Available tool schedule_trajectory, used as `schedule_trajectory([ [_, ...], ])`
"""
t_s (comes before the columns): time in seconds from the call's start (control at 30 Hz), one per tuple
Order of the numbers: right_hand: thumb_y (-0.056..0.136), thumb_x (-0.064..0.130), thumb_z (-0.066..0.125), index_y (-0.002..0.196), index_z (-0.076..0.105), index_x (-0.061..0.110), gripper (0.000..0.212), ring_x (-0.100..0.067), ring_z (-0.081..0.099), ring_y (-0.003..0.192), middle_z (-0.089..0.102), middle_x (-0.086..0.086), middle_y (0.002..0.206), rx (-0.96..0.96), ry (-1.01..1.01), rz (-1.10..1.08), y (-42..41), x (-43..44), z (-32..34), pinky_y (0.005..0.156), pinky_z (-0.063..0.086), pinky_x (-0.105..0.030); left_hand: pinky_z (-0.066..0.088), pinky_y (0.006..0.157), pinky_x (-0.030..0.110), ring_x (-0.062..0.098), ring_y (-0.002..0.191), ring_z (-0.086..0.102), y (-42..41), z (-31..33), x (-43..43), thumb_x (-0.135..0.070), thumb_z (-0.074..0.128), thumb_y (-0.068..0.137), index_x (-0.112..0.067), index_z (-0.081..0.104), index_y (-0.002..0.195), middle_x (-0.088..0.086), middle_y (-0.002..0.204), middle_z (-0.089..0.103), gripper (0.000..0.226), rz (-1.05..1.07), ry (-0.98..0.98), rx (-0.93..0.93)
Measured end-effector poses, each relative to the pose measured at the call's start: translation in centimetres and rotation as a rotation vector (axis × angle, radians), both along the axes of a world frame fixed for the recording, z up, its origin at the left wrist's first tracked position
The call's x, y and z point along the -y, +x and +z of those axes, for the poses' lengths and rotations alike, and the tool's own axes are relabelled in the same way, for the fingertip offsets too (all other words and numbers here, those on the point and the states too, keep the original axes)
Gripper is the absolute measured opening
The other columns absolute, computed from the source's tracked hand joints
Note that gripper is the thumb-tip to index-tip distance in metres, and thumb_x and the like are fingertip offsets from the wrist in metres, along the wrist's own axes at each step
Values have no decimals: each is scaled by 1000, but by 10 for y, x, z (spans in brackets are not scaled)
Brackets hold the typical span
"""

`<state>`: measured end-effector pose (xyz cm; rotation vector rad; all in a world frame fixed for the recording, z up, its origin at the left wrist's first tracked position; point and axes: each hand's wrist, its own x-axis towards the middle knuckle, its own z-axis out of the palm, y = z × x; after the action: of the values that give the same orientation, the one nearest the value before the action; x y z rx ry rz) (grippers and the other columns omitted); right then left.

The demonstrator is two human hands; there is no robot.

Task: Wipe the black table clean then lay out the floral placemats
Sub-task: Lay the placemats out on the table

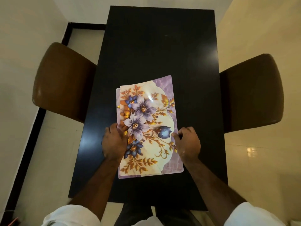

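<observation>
**Task item.** The stack of floral placemats (147, 160) lies on the near half of the black desk (154, 46), long side running near to far, roughly centred between left and right. The top placemat (146, 111) sits slightly askew. A strip of the lower placemat (128, 176) shows along the left and near edges.

**Hands.** The left hand (112, 144) grips the left edge of the top placemat with curled fingers (121, 128). The right hand (187, 144) pinches its right edge with its fingers drawn in narrow.

**Hazards.**
- The placemats look glossy and thin, so two sheets may cling and lift together. Separate the edges before raising.
- An uneven pull from the two hands would probably bow or crease the top placemat.
- The desk surface appears smooth, so the lower placemat may slide toward the near edge when the top one is drawn off.
- A faint pale mark (171, 36) shows on the far part of the desk. If it is residue, a placemat laid there would cover it.

**Surface and room.** The desk is matt black with soft light reflections. A brown padded chair (61, 82) stands at the left and a second chair (250, 93) at the right. The floor (254, 160) is pale tile, with a black border strip (32, 136) at the left.
</observation>
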<state>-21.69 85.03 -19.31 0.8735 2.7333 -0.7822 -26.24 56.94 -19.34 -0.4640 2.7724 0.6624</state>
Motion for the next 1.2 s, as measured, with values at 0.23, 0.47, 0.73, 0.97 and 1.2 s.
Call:
schedule_trajectory([
  [0.23, 105, 42, 73, 98, 62, 28, 19, -8, 65, 83, 70, 8, 96, 56, -40, 70, -3, -4, 0, 62, 45, -23, 56, 109, 57, 42, 127, 64, -1, -4, -11, -34, 78, 102, -13, 61, 140, 17, 141, 53, 46, 9, 139, 79],
  [0.47, 107, 34, 73, 96, 60, 27, 18, -10, 66, 78, 66, 12, 87, 37, -190, 83, -5, -13, -3, 67, 61, -32, 53, 111, 60, 46, 131, 59, 2, -5, -15, -37, 89, 92, -10, 61, 143, 22, 144, 52, 64, 72, 80, 83],
  [0.73, 106, 28, 75, 92, 60, 27, 20, -7, 72, 88, 69, 16, 91, 3, -409, 104, -4, -18, -6, 66, 61, -25, 52, 106, 60, 45, 129, 58, -1, 2, -9, -40, 86, 95, -8, 73, 129, 23, 131, 65, 49, 108, 38, 76],
  [0.97, 96, 0, 82, 87, 62, -2, 22, -36, 67, 80, 68, -20, 85, -135, -672, -80, -11, -59, 14, 67, 57, -49, 62, 83, 39, 14, 99, 78, -17, 17, -15, -48, 78, 101, -33, 81, 121, -12, 105, 79, 24, 290, 459, -66],
  [1.2, 94, 2, 85, 90, 64, -5, 22, -9, 70, 69, 69, 1, 70, -234, -668, -262, -59, -163, 34, 60, 60, -32, 66, 77, 33, 17, 87, 81, -113, 32, -91, -35, 88, 94, -38, 87, 104, -1, 100, 86, 10, 179, 755, -78],
])
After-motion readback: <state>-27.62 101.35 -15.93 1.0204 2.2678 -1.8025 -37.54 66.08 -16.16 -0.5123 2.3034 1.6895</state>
